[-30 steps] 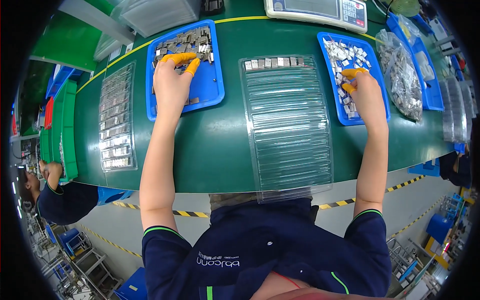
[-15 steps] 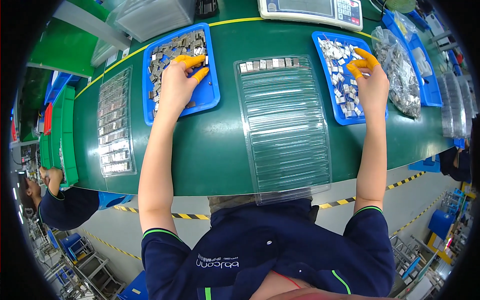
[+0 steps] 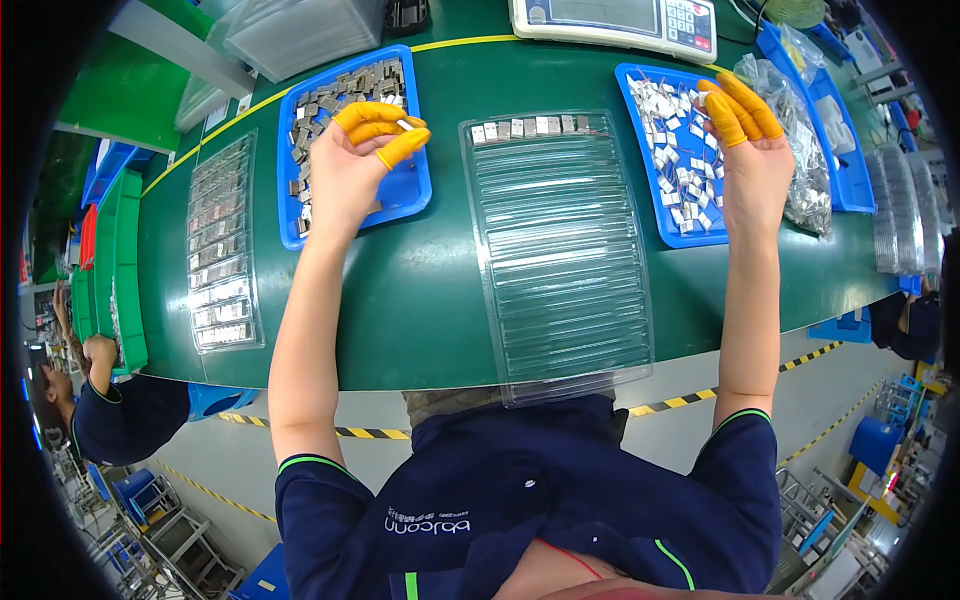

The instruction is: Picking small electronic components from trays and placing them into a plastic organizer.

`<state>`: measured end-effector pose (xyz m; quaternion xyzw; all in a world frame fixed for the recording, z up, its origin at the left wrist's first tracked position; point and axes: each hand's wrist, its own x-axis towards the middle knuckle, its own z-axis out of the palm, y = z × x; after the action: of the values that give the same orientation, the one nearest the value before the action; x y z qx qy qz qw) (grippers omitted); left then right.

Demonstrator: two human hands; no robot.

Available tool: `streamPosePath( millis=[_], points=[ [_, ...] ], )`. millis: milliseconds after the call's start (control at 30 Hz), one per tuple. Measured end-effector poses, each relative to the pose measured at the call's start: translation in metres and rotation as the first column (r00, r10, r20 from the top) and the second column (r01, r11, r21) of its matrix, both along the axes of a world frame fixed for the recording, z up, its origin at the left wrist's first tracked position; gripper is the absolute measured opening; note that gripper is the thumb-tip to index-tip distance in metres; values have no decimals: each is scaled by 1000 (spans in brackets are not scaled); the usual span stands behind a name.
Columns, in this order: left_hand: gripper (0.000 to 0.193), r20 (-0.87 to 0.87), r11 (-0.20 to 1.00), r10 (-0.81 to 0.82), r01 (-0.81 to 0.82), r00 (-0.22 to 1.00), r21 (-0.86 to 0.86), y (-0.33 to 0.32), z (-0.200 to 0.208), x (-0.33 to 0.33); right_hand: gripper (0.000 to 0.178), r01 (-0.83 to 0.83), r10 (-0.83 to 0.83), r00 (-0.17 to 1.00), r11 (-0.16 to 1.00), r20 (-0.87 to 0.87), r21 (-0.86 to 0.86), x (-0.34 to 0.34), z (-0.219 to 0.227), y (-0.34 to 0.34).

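Yellow finger cots cover several fingertips on both hands. My left hand [image 3: 345, 170] is above the left blue tray [image 3: 407, 195] of small grey metal pieces [image 3: 375, 85]. Its thumb and fingers pinch a small piece with a white face [image 3: 405, 124]. My right hand [image 3: 757, 175] is over the edge of the right blue tray [image 3: 690, 240], which holds small white connectors with thin wires [image 3: 690, 185]. A small white connector [image 3: 703, 98] shows at its fingertips. Between the hands lies a clear ribbed plastic tray [image 3: 560, 260], with a row of metal-and-white pieces [image 3: 530, 127] in its far slot.
Another filled clear tray [image 3: 222, 250] lies at left, beside green bins [image 3: 122, 270]. At the back are a digital scale [image 3: 615, 25] and clear plastic boxes [image 3: 300, 35]. Plastic bags of parts [image 3: 808, 205] lie at right. A co-worker's hand [image 3: 100, 350] is at far left.
My left hand has lifted from the metal pieces with one in its fingers and turned slightly. My right hand has risen from among the white connectors, its fingers now pointing up toward the tray's far corner.
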<state>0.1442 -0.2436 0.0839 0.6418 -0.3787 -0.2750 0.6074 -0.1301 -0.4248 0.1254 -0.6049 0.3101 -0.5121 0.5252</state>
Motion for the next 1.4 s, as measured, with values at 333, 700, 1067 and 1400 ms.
streamPosePath(
  millis=[333,700,1067,1400],
  points=[
    [31,-475,972,-234,209,848,-104,3,5,-61,28,-346,400,913,868,-86,356,48,-33,69],
    [27,-485,969,-247,199,839,-149,9,1,-78,23,-350,369,929,884,-3,308,46,-44,73],
    [27,-421,958,-251,285,872,20,9,-4,-79,19,-307,316,939,948,-138,83,44,-44,73],
    [28,-368,975,-195,220,909,27,8,-11,-81,21,-359,366,887,930,-281,78,43,-41,74]
  ],
)
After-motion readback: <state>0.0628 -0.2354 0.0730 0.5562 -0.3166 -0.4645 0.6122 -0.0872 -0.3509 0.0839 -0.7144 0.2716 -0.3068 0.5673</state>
